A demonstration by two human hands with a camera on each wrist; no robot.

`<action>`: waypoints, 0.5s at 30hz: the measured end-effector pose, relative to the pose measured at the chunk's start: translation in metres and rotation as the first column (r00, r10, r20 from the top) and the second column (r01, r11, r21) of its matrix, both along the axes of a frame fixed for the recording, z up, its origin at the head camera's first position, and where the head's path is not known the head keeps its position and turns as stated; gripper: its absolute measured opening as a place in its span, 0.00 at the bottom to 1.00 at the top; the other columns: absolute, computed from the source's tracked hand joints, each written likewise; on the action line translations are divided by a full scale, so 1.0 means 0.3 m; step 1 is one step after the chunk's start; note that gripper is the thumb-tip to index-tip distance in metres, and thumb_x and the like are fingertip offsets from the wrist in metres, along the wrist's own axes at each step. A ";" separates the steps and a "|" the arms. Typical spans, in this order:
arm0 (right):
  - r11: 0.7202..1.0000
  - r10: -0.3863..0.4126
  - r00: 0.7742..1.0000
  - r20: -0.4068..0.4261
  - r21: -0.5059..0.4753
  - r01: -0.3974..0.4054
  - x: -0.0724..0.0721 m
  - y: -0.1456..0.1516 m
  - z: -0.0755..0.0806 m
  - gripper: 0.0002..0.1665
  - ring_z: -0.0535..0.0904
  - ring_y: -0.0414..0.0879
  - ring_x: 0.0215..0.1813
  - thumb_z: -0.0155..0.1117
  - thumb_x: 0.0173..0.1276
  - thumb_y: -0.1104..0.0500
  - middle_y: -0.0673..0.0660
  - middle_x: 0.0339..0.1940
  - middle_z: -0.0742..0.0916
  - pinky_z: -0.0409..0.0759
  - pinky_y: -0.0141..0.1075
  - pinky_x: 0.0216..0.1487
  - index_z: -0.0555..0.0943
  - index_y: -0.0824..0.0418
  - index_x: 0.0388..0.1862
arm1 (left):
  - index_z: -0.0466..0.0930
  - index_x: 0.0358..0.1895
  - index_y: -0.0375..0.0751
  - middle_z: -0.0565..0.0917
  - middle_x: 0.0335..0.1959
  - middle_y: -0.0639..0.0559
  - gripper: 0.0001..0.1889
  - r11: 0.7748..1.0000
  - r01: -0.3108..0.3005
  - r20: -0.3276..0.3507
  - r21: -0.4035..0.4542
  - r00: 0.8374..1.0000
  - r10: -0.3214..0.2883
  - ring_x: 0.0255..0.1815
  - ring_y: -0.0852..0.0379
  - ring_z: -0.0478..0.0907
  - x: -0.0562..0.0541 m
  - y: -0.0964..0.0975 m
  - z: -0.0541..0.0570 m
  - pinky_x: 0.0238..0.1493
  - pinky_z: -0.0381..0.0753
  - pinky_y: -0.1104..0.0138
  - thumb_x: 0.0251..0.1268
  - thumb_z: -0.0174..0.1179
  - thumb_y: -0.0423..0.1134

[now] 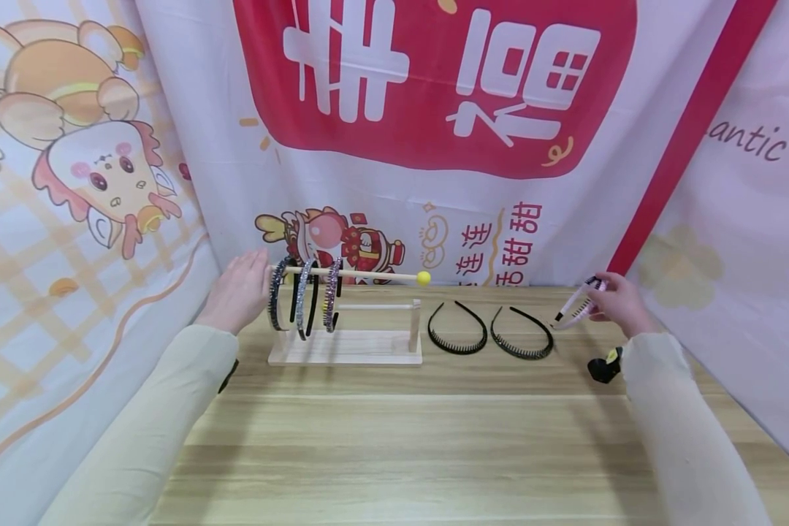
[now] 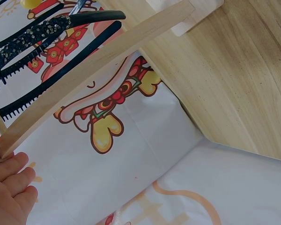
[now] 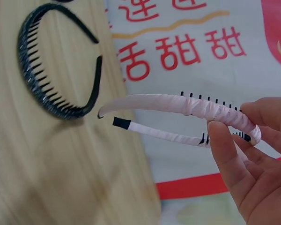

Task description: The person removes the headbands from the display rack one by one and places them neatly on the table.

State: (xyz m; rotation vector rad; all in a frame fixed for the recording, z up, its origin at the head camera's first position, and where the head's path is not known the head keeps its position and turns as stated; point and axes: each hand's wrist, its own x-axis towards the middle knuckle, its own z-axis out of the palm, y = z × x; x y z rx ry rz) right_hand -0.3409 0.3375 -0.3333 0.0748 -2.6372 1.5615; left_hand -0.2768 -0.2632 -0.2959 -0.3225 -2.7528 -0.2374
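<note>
My right hand (image 1: 621,303) pinches a pale pink headband (image 3: 168,104) with black comb teeth between thumb and fingers, above the table's far right. The band's arms point left, both ends free. My left hand (image 1: 239,288) touches the upper left end of a wooden headband stand (image 1: 361,349); in the left wrist view its fingers (image 2: 11,166) lie at the post's tip, thumb out of view. Hanging on the upper rod (image 1: 381,275) are a black headband (image 1: 275,296), a silver one (image 1: 302,299) and a purplish one (image 1: 331,296), all glittery.
Two dark toothed headbands (image 1: 456,349) lie on the wooden table (image 1: 401,438) between the stand and my right hand. The rod ends in a yellow ball (image 1: 424,277). Printed cloth (image 1: 434,190) hangs behind and at both sides.
</note>
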 end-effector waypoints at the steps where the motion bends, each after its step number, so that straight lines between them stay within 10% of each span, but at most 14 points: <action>1: 1.000 -0.004 1.000 -0.004 -0.001 0.004 0.001 0.007 -0.010 0.35 0.78 0.40 0.28 0.47 0.71 0.65 0.74 0.50 0.69 0.83 0.38 0.35 0.45 0.75 0.69 | 0.51 0.65 0.20 0.56 0.65 0.26 0.25 1.000 0.000 0.002 0.001 1.000 0.000 0.67 0.33 0.51 0.000 0.000 0.000 0.69 0.42 0.49 0.74 0.33 0.38; 15: 0.981 -0.156 0.988 0.006 -0.116 0.156 0.032 0.097 -0.175 0.30 0.80 0.39 0.21 0.45 0.66 0.69 0.69 0.37 0.74 0.84 0.36 0.27 0.55 0.80 0.65 | 0.51 0.66 0.20 0.55 0.66 0.26 0.26 1.000 -0.008 0.016 0.004 1.000 0.008 0.67 0.33 0.50 -0.003 0.001 -0.002 0.69 0.41 0.49 0.75 0.32 0.38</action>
